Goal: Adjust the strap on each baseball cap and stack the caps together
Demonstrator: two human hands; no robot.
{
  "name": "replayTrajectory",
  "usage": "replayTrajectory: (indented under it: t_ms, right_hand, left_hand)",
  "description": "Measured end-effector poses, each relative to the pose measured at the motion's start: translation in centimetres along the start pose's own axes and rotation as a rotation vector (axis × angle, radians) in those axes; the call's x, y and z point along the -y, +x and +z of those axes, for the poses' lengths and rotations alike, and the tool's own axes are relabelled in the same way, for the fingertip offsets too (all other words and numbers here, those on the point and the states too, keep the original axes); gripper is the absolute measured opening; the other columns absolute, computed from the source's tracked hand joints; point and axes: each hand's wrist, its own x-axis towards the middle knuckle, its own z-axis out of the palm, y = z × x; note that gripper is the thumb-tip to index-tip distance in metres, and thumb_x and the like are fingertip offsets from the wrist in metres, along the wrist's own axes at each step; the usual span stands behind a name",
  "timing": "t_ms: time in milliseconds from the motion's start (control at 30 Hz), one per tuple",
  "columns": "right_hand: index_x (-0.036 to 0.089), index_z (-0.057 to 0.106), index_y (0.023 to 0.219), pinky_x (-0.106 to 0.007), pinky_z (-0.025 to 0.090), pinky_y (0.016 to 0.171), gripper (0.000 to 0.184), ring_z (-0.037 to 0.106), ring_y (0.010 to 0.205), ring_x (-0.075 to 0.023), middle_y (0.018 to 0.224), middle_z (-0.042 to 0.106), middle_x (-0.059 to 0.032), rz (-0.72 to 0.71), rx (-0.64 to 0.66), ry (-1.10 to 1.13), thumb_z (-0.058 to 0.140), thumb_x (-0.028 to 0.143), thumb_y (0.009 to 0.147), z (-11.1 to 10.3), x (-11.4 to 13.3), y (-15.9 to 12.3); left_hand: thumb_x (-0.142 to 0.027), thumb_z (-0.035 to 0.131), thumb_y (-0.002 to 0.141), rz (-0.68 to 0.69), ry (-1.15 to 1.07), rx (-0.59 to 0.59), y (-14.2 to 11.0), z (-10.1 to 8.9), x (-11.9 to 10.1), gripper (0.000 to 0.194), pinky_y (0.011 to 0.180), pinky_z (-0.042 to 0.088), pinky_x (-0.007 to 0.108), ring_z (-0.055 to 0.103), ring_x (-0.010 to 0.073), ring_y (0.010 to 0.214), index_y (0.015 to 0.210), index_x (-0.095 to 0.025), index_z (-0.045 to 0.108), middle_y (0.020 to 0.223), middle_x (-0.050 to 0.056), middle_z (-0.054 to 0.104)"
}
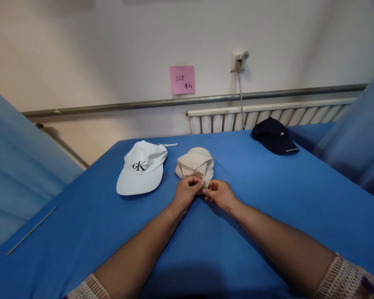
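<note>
A beige cap (195, 160) lies in the middle of the blue-covered table, its near edge between my two hands. My left hand (188, 191) is closed on that edge, thumb and fingers pinching the fabric. Close beside it, my right hand (220, 194) pinches the cap's strap end, the fingertips of both hands almost touching. Part of the near edge is hidden behind my fingers. To the left sits a white cap (143, 166) with black letters, its brim toward me and its strap sticking out behind. A black cap (272, 135) rests at the far right.
Blue cloth (90, 224) covers the table. A thin stick (31, 230) lies near its left edge. Behind are a metal rail (143, 104), a white radiator (227, 120), a plugged socket (237, 61) and a pink note (182, 79). Blue curtains (18, 174) hang on both sides.
</note>
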Motion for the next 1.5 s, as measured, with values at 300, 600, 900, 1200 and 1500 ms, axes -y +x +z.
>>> replayTrajectory:
  t_ms: [300, 600, 900, 1200, 1500]
  right_hand:
    - [0.018, 0.054, 0.063, -0.023, 0.043, 0.048, 0.030, 0.057, 0.049, -0.0118, 0.051, 0.060, 0.0024, 0.050, 0.001, 0.053, 0.081, 0.031, 0.059, 0.0, 0.3, 0.0]
    - [0.017, 0.054, 0.060, -0.021, 0.042, 0.045, 0.033, 0.056, 0.044, -0.0096, 0.049, 0.059, 0.0030, 0.070, 0.006, 0.137, 0.084, 0.031, 0.055, -0.3, -0.2, 0.6]
    - [0.018, 0.055, 0.061, -0.022, 0.041, 0.044, 0.037, 0.054, 0.044, -0.0100, 0.049, 0.059, 0.0032, 0.049, -0.001, 0.115, 0.085, 0.039, 0.054, -0.4, -0.4, 0.5]
    - [0.017, 0.063, 0.066, -0.024, 0.043, 0.053, 0.030, 0.056, 0.051, -0.0110, 0.058, 0.063, 0.0007, -0.043, 0.078, 0.106, 0.080, 0.041, 0.060, -0.9, 0.3, 0.1]
    - [0.016, 0.070, 0.079, -0.025, 0.043, 0.062, 0.028, 0.059, 0.065, -0.0126, 0.073, 0.068, -0.0033, 0.031, 0.189, 0.280, 0.079, 0.039, 0.066, -1.3, 1.4, -1.0]
  left_hand:
    - [-0.032, 0.072, 0.067, 0.135, 0.139, -0.034, 0.0, -0.5, 1.0, 0.021, 0.064, 0.047, 0.025, 0.059, 0.0140, 0.070, 0.077, -0.014, 0.067, 0.077, 0.004, 0.067]
    - [-0.029, 0.070, 0.071, 0.212, 0.249, -0.022, -0.3, -0.8, 1.2, 0.021, 0.075, 0.051, 0.029, 0.065, 0.0173, 0.080, 0.085, -0.015, 0.068, 0.084, 0.005, 0.070]
    - [-0.025, 0.062, 0.079, 0.345, 0.426, -0.015, -1.0, -0.9, 0.4, 0.012, 0.081, 0.049, 0.031, 0.063, 0.0168, 0.085, 0.086, -0.016, 0.065, 0.092, 0.005, 0.068]
    - [-0.019, 0.064, 0.076, 0.545, 0.710, 0.063, -1.7, -1.3, 0.0, 0.028, 0.090, 0.047, 0.036, 0.059, 0.0213, 0.100, 0.104, -0.019, 0.060, 0.107, 0.007, 0.063]
    - [-0.014, 0.059, 0.077, 0.628, 0.774, 0.077, -1.9, -1.3, -0.7, 0.023, 0.089, 0.046, 0.037, 0.058, 0.0221, 0.099, 0.100, -0.020, 0.059, 0.102, 0.007, 0.064]
